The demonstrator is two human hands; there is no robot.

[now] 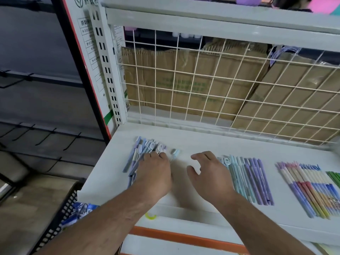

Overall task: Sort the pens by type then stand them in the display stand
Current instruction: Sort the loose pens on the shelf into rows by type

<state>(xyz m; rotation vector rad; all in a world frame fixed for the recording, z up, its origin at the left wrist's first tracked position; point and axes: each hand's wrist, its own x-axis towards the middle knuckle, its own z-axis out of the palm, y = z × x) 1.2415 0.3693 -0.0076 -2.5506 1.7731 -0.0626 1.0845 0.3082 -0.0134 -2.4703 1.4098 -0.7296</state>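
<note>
Slim plastic pens (137, 159) are laid on the shelf (202, 142), caps toward its rear; the left hand (154, 173) is pressed flat on them, the right hand (207, 173) relaxed and empty.

You have a single view, from your head: wide-angle, tilted forward and down, close over the white shelf (211, 142), so your left hand (156, 173) and right hand (211, 177) reach in from the bottom edge. It faces the wire grid (184, 80) behind, floor (36, 181) at left.
</note>
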